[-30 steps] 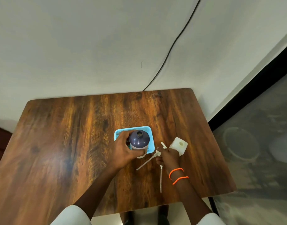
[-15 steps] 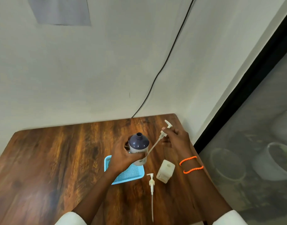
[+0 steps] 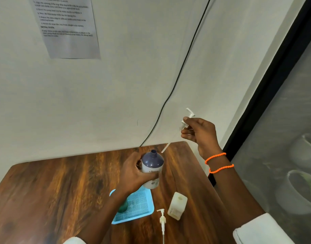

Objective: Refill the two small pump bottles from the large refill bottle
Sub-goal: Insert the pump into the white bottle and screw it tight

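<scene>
Left hand (image 3: pixel 133 175) gripping purple-topped bottle (image 3: pixel 152 167) upright above blue tray (image 3: pixel 142 206); right hand (image 3: pixel 198 132) pinching pump head (image 3: pixel 187 118), tube clear of neck; best laid down on counter (image 3: pixel 63 187) beside other pump (image 3: pixel 162 220).

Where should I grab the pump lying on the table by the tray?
Pinch the loose pump at its collar just below the nozzle head, coming straight down from above. It lies flat on the table with its thin tube trailing toward you; the collar is the thickest, stiffest part, and clear of the blue tray.
</scene>
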